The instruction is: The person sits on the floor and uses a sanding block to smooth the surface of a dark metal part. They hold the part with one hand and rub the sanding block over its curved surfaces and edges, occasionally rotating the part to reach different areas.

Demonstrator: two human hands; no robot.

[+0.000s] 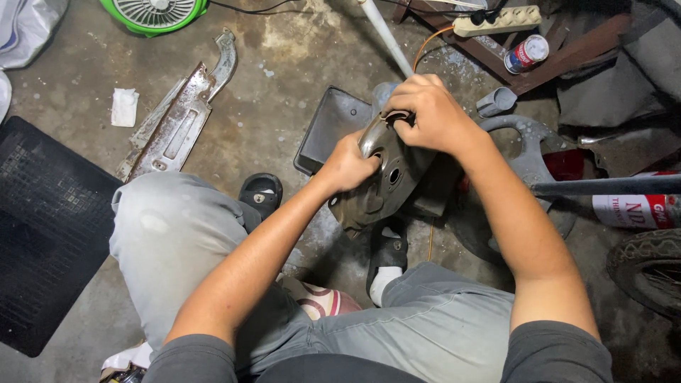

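Observation:
A dark curved metal plate [386,186] with round holes is held up in front of me, above my knees. My left hand [347,164] grips its left edge, fingers closed on it. My right hand [429,113] is closed over its top edge, pressing a small dark piece against the rim; what lies under the fingers is hidden. A dark tray-like panel [332,126] lies on the concrete floor just behind the plate.
A rusty metal bracket [177,117] and a white rag [125,106] lie on the floor at left, by a black rubber mat [42,227]. A green fan [152,13], power strip [496,20], can [526,53], grey chair part [528,145] and tyre [649,273] surround me.

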